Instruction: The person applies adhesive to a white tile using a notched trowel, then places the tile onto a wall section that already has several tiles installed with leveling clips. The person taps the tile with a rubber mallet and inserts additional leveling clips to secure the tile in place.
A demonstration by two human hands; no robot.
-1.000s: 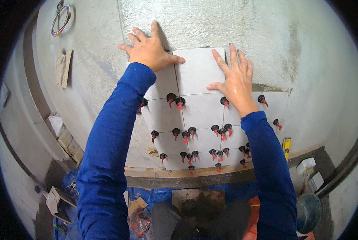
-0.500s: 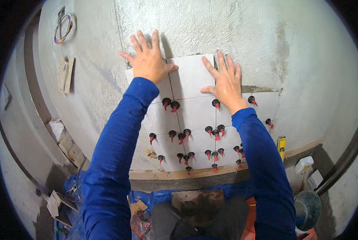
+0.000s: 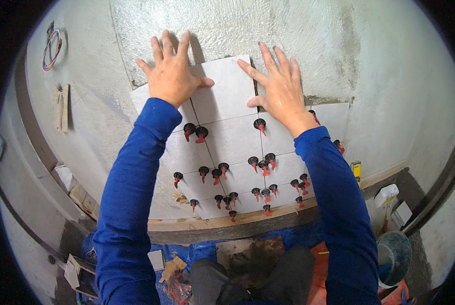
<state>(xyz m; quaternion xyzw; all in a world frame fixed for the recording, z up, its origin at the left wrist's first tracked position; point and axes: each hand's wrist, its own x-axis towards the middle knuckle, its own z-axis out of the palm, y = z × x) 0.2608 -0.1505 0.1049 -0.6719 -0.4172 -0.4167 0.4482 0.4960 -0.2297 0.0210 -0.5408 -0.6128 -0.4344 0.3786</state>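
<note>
A white square tile [image 3: 220, 86] sits on the top row of wall tiles between my hands. My left hand [image 3: 170, 76], fingers spread, lies across its left side and the neighbouring tile [image 3: 140, 101], thumb on the middle tile, fingertips reaching the rough wall above. My right hand [image 3: 281, 91] is spread at the middle tile's right edge, thumb and index finger on it, other fingers over the bare wall. Below, rows of tiles [image 3: 235, 140] carry several black levelling spacers with red handles [image 3: 259, 125] along the joints. Both palms are hidden.
Wire loop [image 3: 51, 48] and wood piece [image 3: 61, 109] hang on the left wall. A yellow level [image 3: 356, 171] leans right, near a bucket [image 3: 393, 256] and white container [image 3: 386, 194]. Blue sheeting [image 3: 184, 250], a stained board [image 3: 249, 251] and offcuts [image 3: 172, 267] lie around my legs.
Both hands have shifted leftward in view along with the wall and tiles, which also appear slightly more tilted. Both hands stay spread at the top tile.
</note>
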